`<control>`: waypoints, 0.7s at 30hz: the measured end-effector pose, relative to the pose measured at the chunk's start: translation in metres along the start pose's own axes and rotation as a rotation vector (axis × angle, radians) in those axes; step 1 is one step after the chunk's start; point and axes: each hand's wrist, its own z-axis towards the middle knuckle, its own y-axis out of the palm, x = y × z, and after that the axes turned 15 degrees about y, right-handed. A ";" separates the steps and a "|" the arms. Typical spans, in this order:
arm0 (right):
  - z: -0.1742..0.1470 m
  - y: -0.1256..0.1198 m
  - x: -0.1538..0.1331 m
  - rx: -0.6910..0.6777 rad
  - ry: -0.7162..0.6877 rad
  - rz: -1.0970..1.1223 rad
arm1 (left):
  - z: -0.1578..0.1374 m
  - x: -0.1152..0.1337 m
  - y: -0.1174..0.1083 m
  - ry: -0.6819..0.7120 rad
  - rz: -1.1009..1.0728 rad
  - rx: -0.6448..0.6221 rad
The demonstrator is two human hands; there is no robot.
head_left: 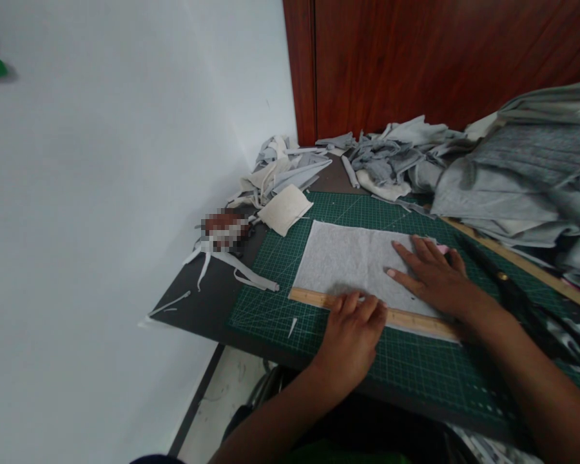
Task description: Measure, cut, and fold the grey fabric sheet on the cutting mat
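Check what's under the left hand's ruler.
Grey cloth shows beyond the ruler and, rightward, along its near edge. Directly beneath is covered; the left hand hides part too.

L hand, fingers bent, rests on a wooden ruler lying along the near edge of gray cloth; grip unclear. R hand is spread on the cloth's R side, w/ blk scissors nearby. Grn cutting mat underneath, gray fabric pile at far R, misc. scraps far L.
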 end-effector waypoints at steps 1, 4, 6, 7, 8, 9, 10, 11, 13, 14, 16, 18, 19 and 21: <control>0.000 0.000 0.000 0.006 -0.001 0.002 | 0.000 0.001 0.000 -0.006 -0.004 0.002; -0.001 -0.001 0.000 0.005 0.005 0.007 | 0.000 -0.001 -0.002 -0.027 -0.035 0.004; -0.002 -0.003 -0.001 -0.016 0.026 0.008 | 0.001 -0.003 -0.004 -0.038 -0.070 0.012; -0.002 -0.004 -0.002 -0.024 0.036 0.005 | 0.001 -0.004 -0.004 -0.041 -0.084 0.019; -0.002 -0.005 -0.002 -0.027 0.044 0.002 | 0.001 -0.004 -0.005 -0.042 -0.095 0.027; -0.002 -0.005 -0.002 -0.025 0.048 0.000 | 0.001 -0.005 -0.005 -0.041 -0.100 0.034; -0.002 -0.006 -0.002 -0.023 0.048 -0.002 | 0.001 -0.005 -0.004 -0.040 -0.101 0.037; -0.001 -0.005 -0.002 -0.023 0.045 -0.002 | 0.001 -0.005 -0.004 -0.041 -0.097 0.037; 0.000 -0.004 -0.001 -0.027 0.035 0.004 | 0.000 -0.004 -0.002 -0.042 -0.085 0.028; 0.000 -0.004 -0.001 -0.028 0.030 0.006 | 0.000 -0.004 -0.002 -0.043 -0.082 0.023; 0.000 -0.003 -0.001 -0.021 0.024 0.004 | 0.000 -0.005 0.000 -0.042 -0.087 0.020; 0.000 -0.003 -0.001 -0.015 0.025 -0.008 | -0.001 -0.005 0.001 -0.049 -0.091 0.031; 0.000 -0.004 -0.002 -0.017 0.028 -0.014 | -0.001 -0.006 0.002 -0.059 -0.089 0.042; -0.001 -0.005 -0.002 -0.025 0.031 -0.020 | -0.002 -0.007 0.003 -0.084 -0.080 0.069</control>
